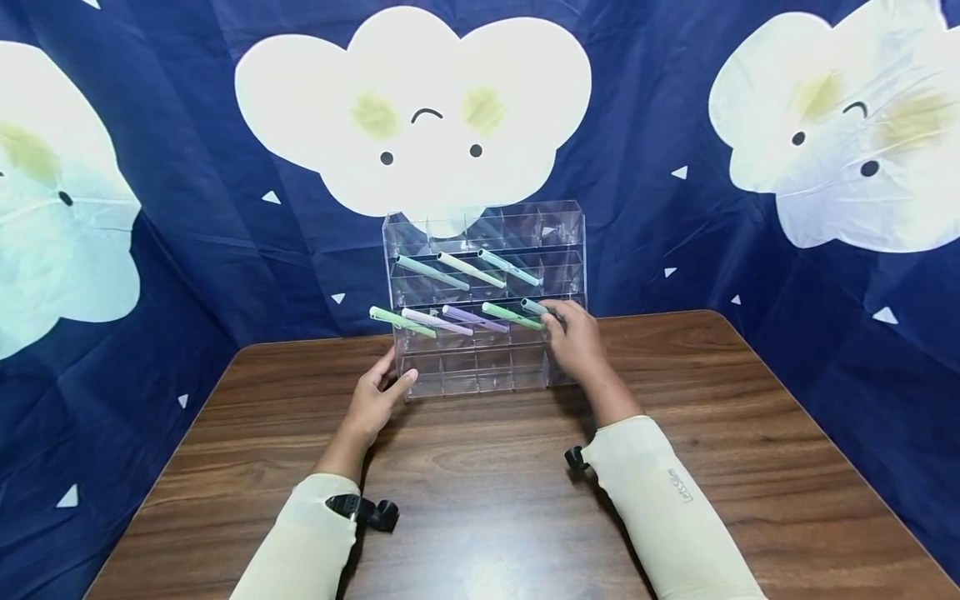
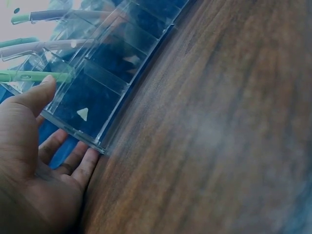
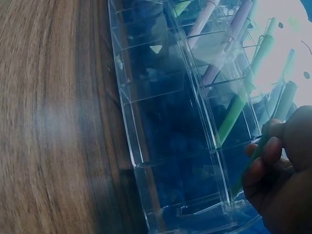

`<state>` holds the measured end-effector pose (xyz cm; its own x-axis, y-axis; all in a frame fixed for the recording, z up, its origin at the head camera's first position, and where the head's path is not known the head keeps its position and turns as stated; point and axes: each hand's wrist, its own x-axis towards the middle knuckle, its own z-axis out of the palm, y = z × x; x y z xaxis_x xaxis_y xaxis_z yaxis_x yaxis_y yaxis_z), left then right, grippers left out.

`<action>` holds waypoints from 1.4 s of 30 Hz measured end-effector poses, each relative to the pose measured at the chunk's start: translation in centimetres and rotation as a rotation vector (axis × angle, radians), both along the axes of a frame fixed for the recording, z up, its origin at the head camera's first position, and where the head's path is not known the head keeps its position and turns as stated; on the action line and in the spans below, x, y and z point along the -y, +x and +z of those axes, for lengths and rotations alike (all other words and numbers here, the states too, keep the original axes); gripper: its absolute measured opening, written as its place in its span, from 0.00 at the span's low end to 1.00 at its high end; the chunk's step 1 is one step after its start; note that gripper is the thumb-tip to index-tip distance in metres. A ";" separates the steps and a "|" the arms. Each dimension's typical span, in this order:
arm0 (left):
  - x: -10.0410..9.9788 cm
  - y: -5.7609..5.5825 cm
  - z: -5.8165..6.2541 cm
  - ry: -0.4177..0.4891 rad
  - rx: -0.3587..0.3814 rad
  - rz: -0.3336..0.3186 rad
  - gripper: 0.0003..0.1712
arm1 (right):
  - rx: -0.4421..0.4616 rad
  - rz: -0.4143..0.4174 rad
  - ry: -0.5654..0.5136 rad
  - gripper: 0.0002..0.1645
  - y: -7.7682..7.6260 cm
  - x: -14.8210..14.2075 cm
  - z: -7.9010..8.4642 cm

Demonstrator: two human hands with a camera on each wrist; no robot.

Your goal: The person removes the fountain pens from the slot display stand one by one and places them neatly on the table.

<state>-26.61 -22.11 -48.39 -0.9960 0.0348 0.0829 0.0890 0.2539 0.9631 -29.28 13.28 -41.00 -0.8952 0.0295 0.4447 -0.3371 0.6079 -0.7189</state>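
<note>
A clear acrylic tiered rack stands toward the back of the table. My right hand pinches a grey-green pen between thumb and fingers, at the right end of the lower row of pens. In the right wrist view this pen slants down, its lower end at the rack's divider; part of it is hidden by the fingers. My left hand rests at the rack's lower left edge, fingers fairly straight along the side and thumb spread in front. Beside the held pen leans a green pen.
A purple pen, a pale lilac pen and a light green pen lean further left in that row. The tier above holds a teal pen, a cream pen and a light blue pen. Dark blue cloth hangs behind the wooden table.
</note>
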 end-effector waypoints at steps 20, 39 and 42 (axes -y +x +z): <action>0.1 0.1 -0.2 -0.012 0.017 -0.021 0.43 | -0.235 -0.007 -0.391 0.13 0.5 0.8 0.1; 0.3 0.5 0.1 -0.019 0.000 -0.008 0.42 | -0.437 0.084 -0.440 0.11 4.5 3.1 4.0; 0.3 0.4 0.2 -0.026 0.006 -0.017 0.43 | -0.357 0.153 -0.458 0.16 5.2 3.4 3.8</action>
<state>-26.18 -22.40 -48.21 -0.9957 0.0537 0.0760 0.0880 0.2773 0.9567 -24.10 9.91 -37.20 -0.7022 0.1719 0.6909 -0.6650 0.1883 -0.7227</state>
